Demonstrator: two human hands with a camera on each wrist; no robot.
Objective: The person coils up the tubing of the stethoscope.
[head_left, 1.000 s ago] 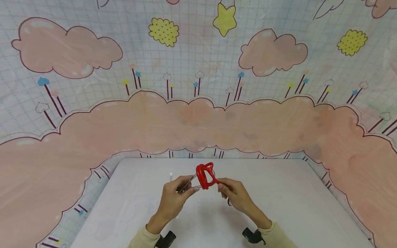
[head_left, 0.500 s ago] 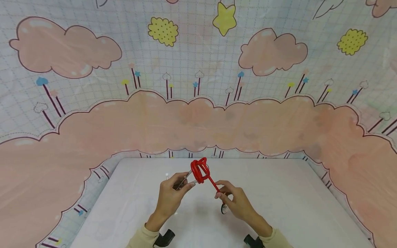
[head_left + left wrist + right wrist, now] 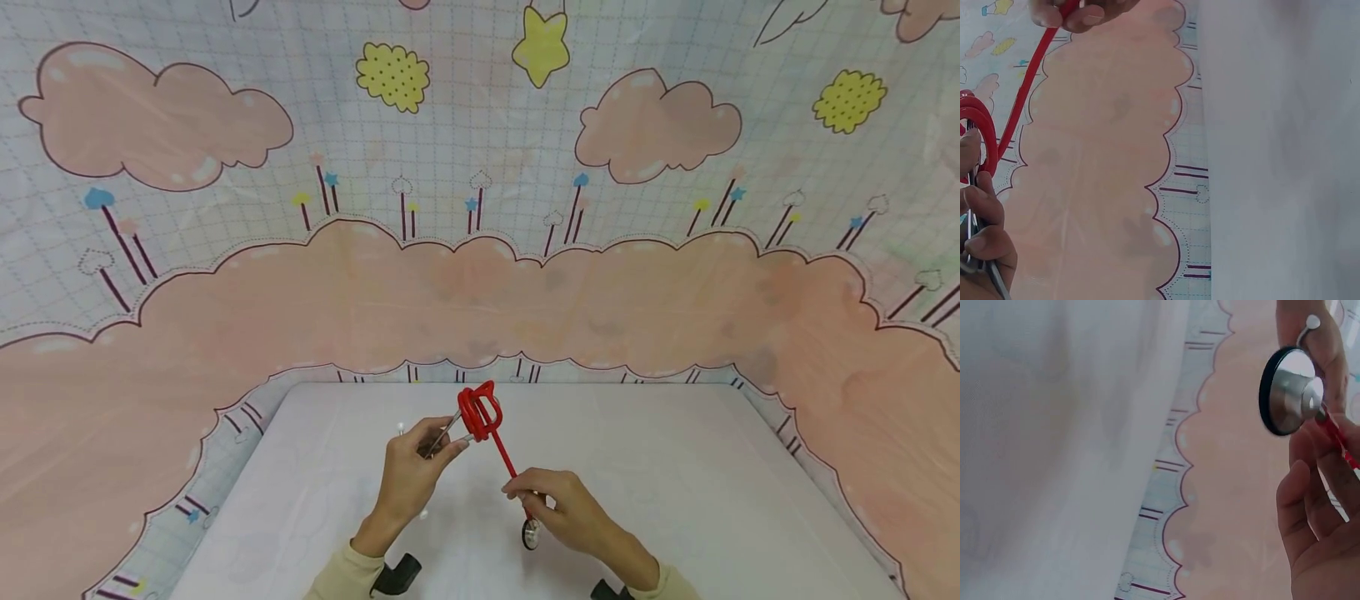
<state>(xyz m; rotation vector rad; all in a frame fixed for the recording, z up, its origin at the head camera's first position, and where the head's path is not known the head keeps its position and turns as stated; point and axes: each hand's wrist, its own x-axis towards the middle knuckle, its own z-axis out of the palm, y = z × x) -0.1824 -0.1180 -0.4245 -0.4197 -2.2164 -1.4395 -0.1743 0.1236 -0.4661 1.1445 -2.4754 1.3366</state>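
A stethoscope with red tubing is held up above the table, its tubing wound in loops near the metal ear tubes. My left hand grips those ear tubes, and a pale ear tip sticks out beside it. From the loops a straight length of tube runs to my right hand, which pinches it between thumb and fingers. Just past that grip hangs the round chest piece, silver with a dark rim. Parts of the ear tubes are hidden by the left fingers.
A white table lies beneath both hands. Behind and around it hangs a cloth printed with clouds and stars. Dark wrist cameras sit at both wrists.
My right hand has slid down the tube, away from the loops and toward the chest piece, which now hangs lower. The left hand and loops have shifted slightly left.
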